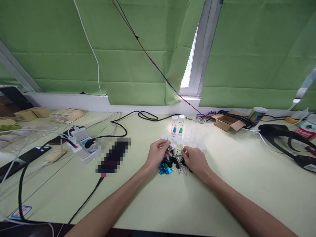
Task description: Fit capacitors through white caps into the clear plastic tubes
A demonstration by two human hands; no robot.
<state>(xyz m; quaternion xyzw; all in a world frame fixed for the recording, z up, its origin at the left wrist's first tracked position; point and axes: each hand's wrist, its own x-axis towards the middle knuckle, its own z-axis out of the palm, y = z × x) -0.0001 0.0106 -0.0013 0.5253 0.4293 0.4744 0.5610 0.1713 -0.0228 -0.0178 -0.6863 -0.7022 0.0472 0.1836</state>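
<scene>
A small pile of shiny blue parts [165, 170], black round parts [175, 160] and thin metal pins [182, 168] lies on the table between my hands. My left hand [159, 150] is closed at the pile's left side, with a small blue part [169, 149] at its fingertips. On the right, my right hand [196, 160] has its fingers pinched together over the pins; what they hold is too small to make out. Behind the hands stand two clear capped vials, one with a blue piece [174, 129] inside and the other with a green piece [180, 130].
Clear open tubes [195, 135] and white caps [180, 142] sit just behind my hands. Farther back are a small cardboard box [228, 121] and a can [257, 116]. A black headset [278, 141] lies right. A power strip [82, 144], cables and a blurred dark device [113, 156] lie left.
</scene>
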